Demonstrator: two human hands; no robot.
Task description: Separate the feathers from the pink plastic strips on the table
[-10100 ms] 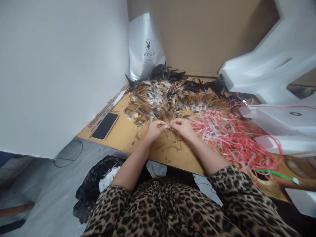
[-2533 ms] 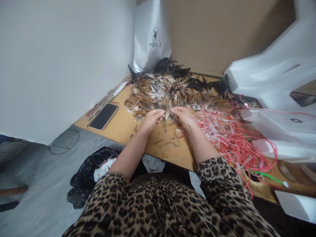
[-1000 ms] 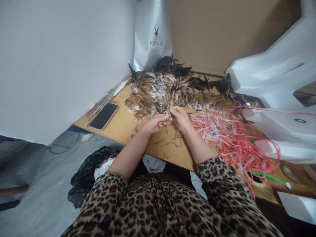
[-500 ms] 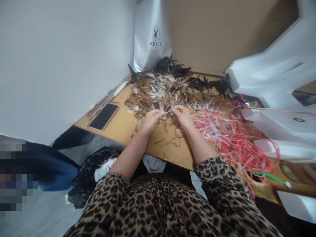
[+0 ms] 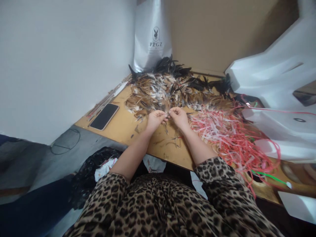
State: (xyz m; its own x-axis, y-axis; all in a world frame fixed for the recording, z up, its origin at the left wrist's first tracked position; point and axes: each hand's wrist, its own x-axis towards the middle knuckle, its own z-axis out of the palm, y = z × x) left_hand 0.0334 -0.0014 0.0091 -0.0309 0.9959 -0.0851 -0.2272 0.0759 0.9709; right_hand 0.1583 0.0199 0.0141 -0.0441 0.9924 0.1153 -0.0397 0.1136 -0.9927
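A heap of brown, white and black feathers (image 5: 170, 90) covers the far part of the wooden table (image 5: 123, 126). At its near edge my left hand (image 5: 155, 119) and my right hand (image 5: 179, 117) meet, both with fingers pinched closed on a small bunch of feathers (image 5: 168, 115) held between them. To the right of my right hand lies a tangle of pink and red plastic strips (image 5: 227, 133).
A black phone (image 5: 104, 116) lies at the table's left edge beside thin sticks. A silver PPGZ bag (image 5: 152, 36) leans in the corner. White foam blocks (image 5: 274, 85) crowd the right. A black rubbish bag (image 5: 93, 171) sits under the table.
My hands stay pinched together at the heap's edge, shifting only slightly. A dark shape that passed on the floor at the left has moved to the lower left corner.
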